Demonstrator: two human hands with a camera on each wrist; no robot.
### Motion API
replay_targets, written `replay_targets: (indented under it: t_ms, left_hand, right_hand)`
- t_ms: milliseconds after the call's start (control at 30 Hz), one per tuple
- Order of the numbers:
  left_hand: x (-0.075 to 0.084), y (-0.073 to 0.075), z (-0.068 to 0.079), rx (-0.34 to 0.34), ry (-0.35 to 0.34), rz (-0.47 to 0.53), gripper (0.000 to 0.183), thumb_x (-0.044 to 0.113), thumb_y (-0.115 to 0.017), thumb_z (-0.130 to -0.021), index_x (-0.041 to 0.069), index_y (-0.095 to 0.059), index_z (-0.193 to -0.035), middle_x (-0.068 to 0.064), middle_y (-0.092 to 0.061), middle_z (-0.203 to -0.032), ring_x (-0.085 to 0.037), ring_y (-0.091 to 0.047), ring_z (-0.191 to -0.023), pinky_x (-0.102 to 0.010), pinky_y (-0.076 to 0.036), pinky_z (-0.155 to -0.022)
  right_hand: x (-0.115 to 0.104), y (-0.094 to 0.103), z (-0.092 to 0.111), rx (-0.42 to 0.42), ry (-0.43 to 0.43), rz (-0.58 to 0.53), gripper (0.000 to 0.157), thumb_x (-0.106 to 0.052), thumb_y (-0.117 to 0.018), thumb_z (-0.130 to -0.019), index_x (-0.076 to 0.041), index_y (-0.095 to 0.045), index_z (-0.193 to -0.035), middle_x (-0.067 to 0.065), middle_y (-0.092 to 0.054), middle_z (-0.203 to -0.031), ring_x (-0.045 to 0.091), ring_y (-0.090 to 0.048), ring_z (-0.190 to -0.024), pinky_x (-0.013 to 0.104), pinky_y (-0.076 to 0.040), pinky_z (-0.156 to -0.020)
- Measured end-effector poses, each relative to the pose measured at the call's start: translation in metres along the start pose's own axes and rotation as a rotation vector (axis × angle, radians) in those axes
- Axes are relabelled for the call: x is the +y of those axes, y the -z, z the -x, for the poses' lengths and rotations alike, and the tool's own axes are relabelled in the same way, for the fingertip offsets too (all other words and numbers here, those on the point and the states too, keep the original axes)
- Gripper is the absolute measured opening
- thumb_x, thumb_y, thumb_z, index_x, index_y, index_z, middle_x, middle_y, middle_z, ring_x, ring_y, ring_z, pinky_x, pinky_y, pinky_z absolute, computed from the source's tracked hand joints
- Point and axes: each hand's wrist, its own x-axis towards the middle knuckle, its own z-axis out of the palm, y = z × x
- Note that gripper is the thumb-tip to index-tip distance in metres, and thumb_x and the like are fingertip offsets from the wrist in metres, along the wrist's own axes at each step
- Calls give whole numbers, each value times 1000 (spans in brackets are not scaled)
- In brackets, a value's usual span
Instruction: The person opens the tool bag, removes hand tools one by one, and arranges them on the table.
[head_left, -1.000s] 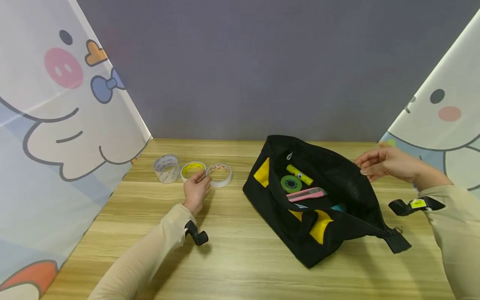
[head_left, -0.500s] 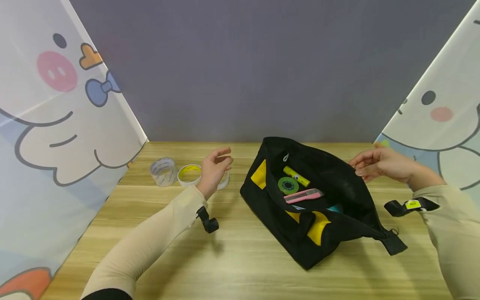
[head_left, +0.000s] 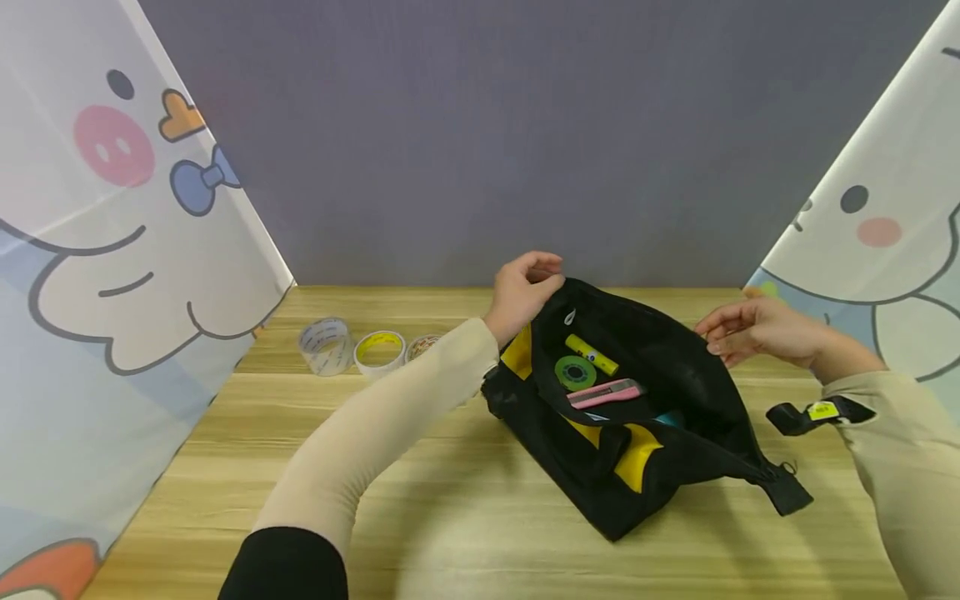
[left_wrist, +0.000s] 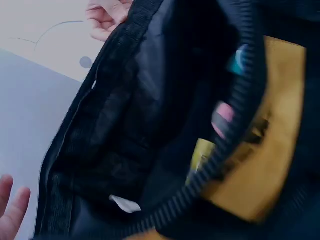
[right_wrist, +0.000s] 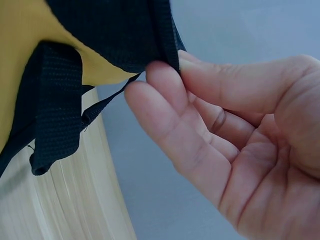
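Note:
A black bag [head_left: 551, 454] with yellow patches sits unzipped on the table. Inside lie a yellow tube [head_left: 592, 355], a green roll [head_left: 575, 373], a pink utility knife [head_left: 604, 393] and a partly hidden teal item [head_left: 670, 418]. The left hand [head_left: 522, 292] is at the bag's far-left corner, its thumb near the rim. In the left wrist view, its fingertips [left_wrist: 16, 210] stand relaxed outside the bag, apart from the fabric. The right hand [head_left: 757, 332] pinches the bag's right rim between thumb and fingers, plainly seen in the right wrist view.
To the left stand a clear tape roll [head_left: 326, 347], a white tape roll with a yellow core [head_left: 379, 353] and another tape roll [head_left: 422, 346] partly covered by the left sleeve [head_left: 390, 425]. A grey panel [head_left: 450, 150] and printed side panels enclose the wooden table [head_left: 225, 467].
The left hand has left the tape rolls with nothing in it and moved right to the bag's far-left corner. The right hand keeps its pinch on the rim.

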Motion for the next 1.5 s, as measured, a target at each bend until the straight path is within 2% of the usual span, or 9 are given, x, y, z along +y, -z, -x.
replay_targets:
  t_ms: [333, 500, 667, 900, 967, 1067, 1133, 1300, 1500]
  left_hand:
    - [-3, -38, -34, 207, 13, 64, 14, 10, -67, -94, 8, -75, -106, -3, -70, -96, -13, -61, -84, -21, -52, -69]
    - [-10, -55, -37, 267, 27, 113, 10, 10, -67, -93, 8, -75, -99, 0, -67, -88, -10, -58, -78, -20, -50, -64]
    - [-17, -76, -27, 180, -37, 110, 10, 8, -67, -93, 3, -75, -97, -1, -69, -82, -10, -62, -69, -18, -52, -63]
    - [-22, -90, -15, 25, -90, -9, 7, 10, -68, -93, 5, -74, -94, 1, -68, -76, -12, -62, -67, -15, -51, -63]
    - [-25, -91, -11, -86, -39, 2, 9, 10, -68, -94, 4, -74, -95, 2, -68, -74, -17, -65, -68, -19, -54, -62]
    - [-33, -91, -4, -249, 108, 27, 11, 9, -67, -95, 1, -74, -96, 2, -68, -73, -21, -68, -68, -29, -59, -61]
    - [-39, -91, 0, -314, 201, 8, 12, 10, -66, -96, 1, -75, -96, 2, -69, -72, -20, -69, -70, -36, -60, -63]
    - [-50, -89, 5, -316, 320, -26, 12, 7, -67, -94, -1, -75, -93, -2, -69, -76, -29, -70, -79, -46, -61, -71]
    - [-55, -86, 12, -329, 421, -87, 9, 6, -71, -90, 1, -77, -86, -1, -69, -79, -32, -70, -85, -38, -61, -65]
  right_hand:
    - [-2, 0, -2, -33, 21, -2, 43, 16, -55, -92, -20, -72, -106, -3, -69, -96, 14, -66, -78, 30, -60, -66]
    - [-1, -2, -3, -27, 60, -1, 41, 18, -56, -91, -16, -73, -106, -2, -70, -96, 15, -66, -76, 32, -61, -64]
    - [-1, -4, -3, -40, 105, 7, 39, 18, -57, -90, -14, -74, -106, -1, -71, -94, 14, -67, -77, 33, -61, -63]
    - [-3, -3, -5, -41, 112, 19, 39, 17, -57, -90, -14, -74, -106, 3, -69, -87, 15, -66, -73, 32, -61, -62]
    - [-2, -3, -5, -31, 101, 13, 41, 17, -57, -90, -16, -74, -106, 2, -69, -88, 15, -66, -73, 32, -60, -62]
    - [1, -2, -4, -31, 99, -11, 42, 19, -55, -90, -16, -74, -106, 0, -70, -93, 15, -66, -75, 31, -60, -62]
    - [4, -1, -3, -33, 100, -27, 43, 19, -55, -90, -16, -74, -107, -1, -70, -95, 15, -66, -76, 31, -60, -62]
    - [8, 1, -1, -14, 95, -46, 47, 21, -54, -90, -19, -74, -106, -2, -70, -94, 13, -66, -75, 30, -60, -62]
    - [12, 3, 1, 36, 84, -59, 49, 21, -52, -90, -20, -74, -105, -2, -70, -93, 14, -67, -74, 29, -59, -61]
